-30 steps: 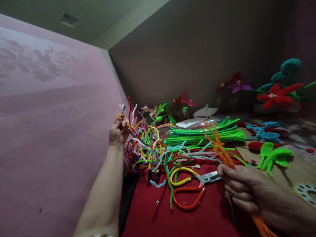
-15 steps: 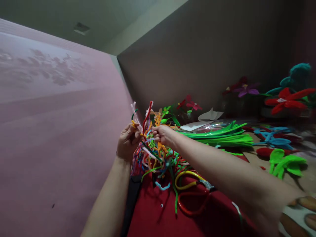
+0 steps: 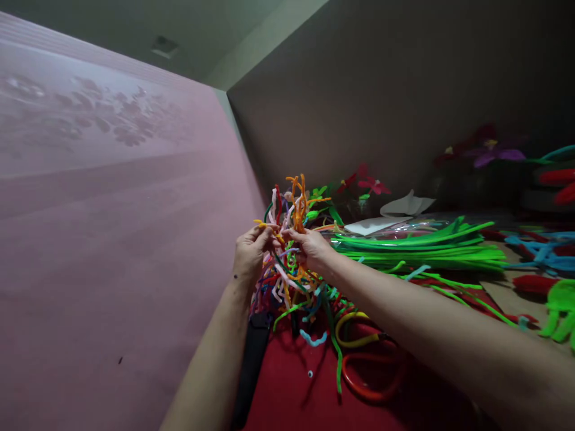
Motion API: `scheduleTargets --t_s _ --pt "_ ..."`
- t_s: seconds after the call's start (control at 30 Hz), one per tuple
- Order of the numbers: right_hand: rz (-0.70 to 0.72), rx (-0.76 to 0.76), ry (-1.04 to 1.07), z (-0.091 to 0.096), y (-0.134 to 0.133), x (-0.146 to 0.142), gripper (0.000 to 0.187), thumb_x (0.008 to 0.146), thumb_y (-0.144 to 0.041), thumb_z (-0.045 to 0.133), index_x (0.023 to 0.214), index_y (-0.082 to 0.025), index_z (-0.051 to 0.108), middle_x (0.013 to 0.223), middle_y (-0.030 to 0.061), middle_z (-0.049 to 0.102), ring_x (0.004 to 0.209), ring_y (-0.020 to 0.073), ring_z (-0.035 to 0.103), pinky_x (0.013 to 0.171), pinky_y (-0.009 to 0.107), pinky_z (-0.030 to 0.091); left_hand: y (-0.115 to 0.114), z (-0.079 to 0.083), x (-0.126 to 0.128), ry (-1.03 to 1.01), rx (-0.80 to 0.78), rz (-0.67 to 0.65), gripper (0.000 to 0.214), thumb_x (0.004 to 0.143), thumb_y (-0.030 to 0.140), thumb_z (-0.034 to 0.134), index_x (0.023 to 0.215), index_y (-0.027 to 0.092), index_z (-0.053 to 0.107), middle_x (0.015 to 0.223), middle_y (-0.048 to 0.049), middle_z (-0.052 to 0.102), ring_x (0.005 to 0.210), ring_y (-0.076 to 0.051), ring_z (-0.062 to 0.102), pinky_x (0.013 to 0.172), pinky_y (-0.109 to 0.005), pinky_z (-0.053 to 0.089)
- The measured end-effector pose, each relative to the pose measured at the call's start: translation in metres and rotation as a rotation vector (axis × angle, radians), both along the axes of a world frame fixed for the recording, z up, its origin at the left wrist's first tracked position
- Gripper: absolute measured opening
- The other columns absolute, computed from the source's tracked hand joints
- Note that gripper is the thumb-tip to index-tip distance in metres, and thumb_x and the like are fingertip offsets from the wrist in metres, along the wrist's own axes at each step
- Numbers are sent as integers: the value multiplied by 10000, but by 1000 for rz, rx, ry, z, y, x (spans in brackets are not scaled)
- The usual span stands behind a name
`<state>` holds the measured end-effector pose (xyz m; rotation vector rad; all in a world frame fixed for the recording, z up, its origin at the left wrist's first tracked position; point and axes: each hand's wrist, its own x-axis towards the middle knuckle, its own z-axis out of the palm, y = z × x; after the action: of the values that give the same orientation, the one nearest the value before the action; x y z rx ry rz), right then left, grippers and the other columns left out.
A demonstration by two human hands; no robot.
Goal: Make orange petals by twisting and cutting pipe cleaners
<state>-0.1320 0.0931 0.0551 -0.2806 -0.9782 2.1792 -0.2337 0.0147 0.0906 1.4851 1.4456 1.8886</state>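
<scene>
Head view: the bundle of orange fuzzy stems stands nearly upright over the left part of the work surface, its long axis running up and down, with the upper tips pointing at the ceiling and spreading a little, and one bent off to the right. The right hand pinches this bundle between thumb and fingertips, and orange lengths also show below the hand. The left hand, just beside it, has thumb and forefinger pressed together on a yellow-orange stem, one end of which pokes out leftward while the rest slants down to the right towards the other hand. Below and behind both hands sits a tangled heap of mixed-colour stems. The surface nearest the person is a red cover with a black strip along its left edge. On it lie a short pale blue piece, a tiny googly eye and scissors with yellow and red handle loops, the blades hidden by the right forearm. Farther right, a sheaf of green stems lies nearly level, with white paper behind it. A pink panel with a floral band rises on the left, a dim grey wall closes the back, and the ceiling carries a small square fitting.
</scene>
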Motion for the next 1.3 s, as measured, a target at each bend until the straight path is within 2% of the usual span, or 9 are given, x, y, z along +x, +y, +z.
scheduleTargets --t_s 0.37,0.5,0.6,0.7,0.8,0.87,1.0,1.1,1.3 --pt "-69 147 30 7 5 0 219 637 -302 706 701 -142 571 468 -58 469 363 33 290 329 183 148 11 -33 -10 393 -303 175 348 716 216 620 1060 216 569 861 -31 663 812 -174 614 678 -262 463" --pt "-200 206 90 41 18 20 179 708 -312 645 707 -156 557 533 -48 527 389 31 297 355 182 171 14 -47 -33 514 -432 317 162 734 200 618 896 210 623 772 -25 641 836 -197 599 738 -310 446" --pt "-357 301 222 79 28 52 124 823 -252 505 744 -161 533 570 -36 525 416 34 354 382 174 190 21 -54 -51 562 -529 375 192 810 274 557 959 157 594 950 -57 612 876 -178 580 770 -361 471" --pt "-395 330 307 105 30 94 175 884 -247 407 767 -170 512 563 -45 471 459 40 422 441 170 284 28 -47 -62 568 -545 401 291 852 311 497 1105 170 526 1113 -77 550 938 -178 563 784 -376 486" --pt "-296 336 180 98 17 135 195 893 -214 390 739 -165 500 501 -55 390 441 50 425 474 191 355 31 -20 -58 558 -467 389 221 839 297 520 1002 159 578 1010 -63 596 856 -155 581 736 -336 492" --pt "-146 284 4 78 4 160 162 870 -232 444 740 -155 502 483 -54 377 408 55 399 414 183 330 27 2 -39 548 -358 383 37 701 204 667 705 169 655 790 -65 644 782 -184 594 636 -255 466" --pt "63 155 -163 29 -25 194 154 822 -292 531 762 -155 497 485 -74 337 354 23 252 331 141 147 3 23 36 520 -184 221 72 695 244 655 742 214 700 761 -49 669 717 -185 591 517 -210 418" --pt "170 95 -167 6 -48 209 203 790 -334 579 756 -151 496 494 -86 307 367 10 197 344 140 112 -20 12 104 377 -279 -323 205 759 357 581 776 192 701 724 -56 672 629 -174 584 497 -226 429" --pt "332 90 -215 -18 -93 224 255 793 -395 561 786 -144 521 502 -75 359 355 9 205 348 164 122 -41 -30 187 -207 -418 -633 265 798 407 524 785 185 668 645 -60 628 578 -166 581 493 -253 443"
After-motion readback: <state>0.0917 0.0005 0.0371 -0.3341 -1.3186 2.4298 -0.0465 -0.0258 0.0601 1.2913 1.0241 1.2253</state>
